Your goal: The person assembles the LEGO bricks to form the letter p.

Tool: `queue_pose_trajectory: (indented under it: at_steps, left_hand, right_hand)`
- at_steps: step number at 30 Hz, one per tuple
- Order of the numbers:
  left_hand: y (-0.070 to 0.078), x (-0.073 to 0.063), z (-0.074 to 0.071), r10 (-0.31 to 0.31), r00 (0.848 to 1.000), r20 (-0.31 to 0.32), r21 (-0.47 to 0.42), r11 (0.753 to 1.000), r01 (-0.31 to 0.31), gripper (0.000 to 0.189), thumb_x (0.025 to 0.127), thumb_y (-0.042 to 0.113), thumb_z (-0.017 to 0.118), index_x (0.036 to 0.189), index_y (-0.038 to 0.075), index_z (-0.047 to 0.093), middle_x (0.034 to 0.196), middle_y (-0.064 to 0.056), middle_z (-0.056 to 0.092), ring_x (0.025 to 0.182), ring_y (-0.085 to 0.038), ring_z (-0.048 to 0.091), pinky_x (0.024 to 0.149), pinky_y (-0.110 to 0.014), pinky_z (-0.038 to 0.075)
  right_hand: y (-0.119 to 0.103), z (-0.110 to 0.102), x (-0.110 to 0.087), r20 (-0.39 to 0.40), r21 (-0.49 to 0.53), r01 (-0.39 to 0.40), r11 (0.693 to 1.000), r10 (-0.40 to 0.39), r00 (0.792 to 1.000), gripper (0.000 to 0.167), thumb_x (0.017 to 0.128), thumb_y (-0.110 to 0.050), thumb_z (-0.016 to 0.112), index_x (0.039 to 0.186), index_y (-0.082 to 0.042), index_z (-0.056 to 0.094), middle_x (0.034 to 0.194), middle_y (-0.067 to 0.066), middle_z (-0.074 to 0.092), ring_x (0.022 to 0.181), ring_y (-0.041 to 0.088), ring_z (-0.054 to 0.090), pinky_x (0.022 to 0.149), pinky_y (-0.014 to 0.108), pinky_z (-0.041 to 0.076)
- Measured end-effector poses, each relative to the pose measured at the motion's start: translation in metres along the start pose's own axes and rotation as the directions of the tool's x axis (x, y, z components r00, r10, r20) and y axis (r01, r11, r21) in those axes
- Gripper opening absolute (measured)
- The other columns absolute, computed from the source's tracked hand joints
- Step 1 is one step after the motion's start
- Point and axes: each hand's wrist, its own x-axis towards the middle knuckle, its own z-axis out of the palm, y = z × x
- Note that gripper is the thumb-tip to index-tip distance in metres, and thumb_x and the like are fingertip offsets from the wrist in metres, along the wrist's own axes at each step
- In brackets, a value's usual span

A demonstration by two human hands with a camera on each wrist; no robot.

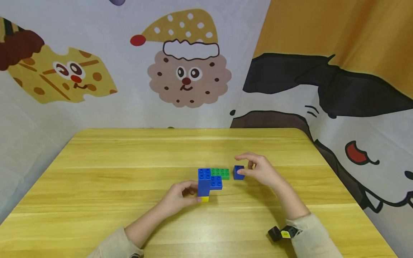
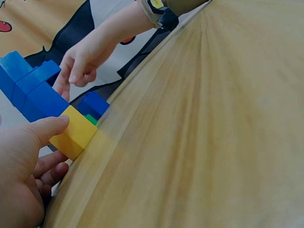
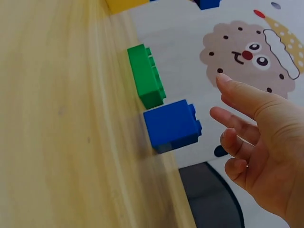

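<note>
My left hand point(image 1: 180, 197) pinches the yellow toy brick point(image 2: 76, 134) at the foot of a small upright stack, thumb on its near face. Above the yellow rise blue bricks point(image 1: 204, 187), and one blue brick point(image 1: 217, 184) juts out to the right, level with the upper part. A loose blue brick point(image 3: 171, 125) stands on the table, studs up. Over it hovers my right hand point(image 1: 260, 171), thumb and fingers spread apart; the right wrist view shows a gap between fingers and brick. Just left of that brick lies a longer green brick point(image 3: 145, 78), partly hidden behind the stack in the head view.
The wooden table point(image 1: 129, 161) carries all the bricks. A black device point(image 1: 283, 233) with a yellow label is strapped at my right wrist. Behind the table's far edge hangs a cartoon-print curtain point(image 1: 122, 114).
</note>
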Motion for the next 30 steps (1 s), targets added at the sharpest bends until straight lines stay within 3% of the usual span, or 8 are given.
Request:
queue_pose_trajectory:
  at_steps: [17,30]
  left_hand:
    - [-0.001,0.0,-0.001,0.002,1.0,0.001,0.007,1.0,-0.002,0.036,0.086,0.013,0.08,0.12,0.005,0.07,0.109,-0.003,0.071,0.096,-0.022,0.058,0.085,-0.028,0.049]
    - [0.001,0.0,-0.001,0.012,1.0,0.001,-0.019,1.0,-0.012,0.039,0.086,0.013,0.081,0.121,0.004,0.069,0.109,-0.004,0.07,0.096,-0.022,0.056,0.083,-0.028,0.049]
  right_hand:
    - [0.02,-0.001,0.001,0.065,-0.029,-0.018,0.999,0.02,0.998,0.043,0.084,-0.007,0.082,0.124,0.001,0.068,0.12,0.014,0.067,0.075,0.016,0.05,0.056,0.025,0.042]
    - [0.024,0.002,0.0,0.075,-0.054,-0.062,0.997,0.065,0.995,0.035,0.085,-0.005,0.08,0.119,-0.004,0.072,0.117,0.012,0.067,0.074,0.018,0.051,0.054,0.024,0.042]
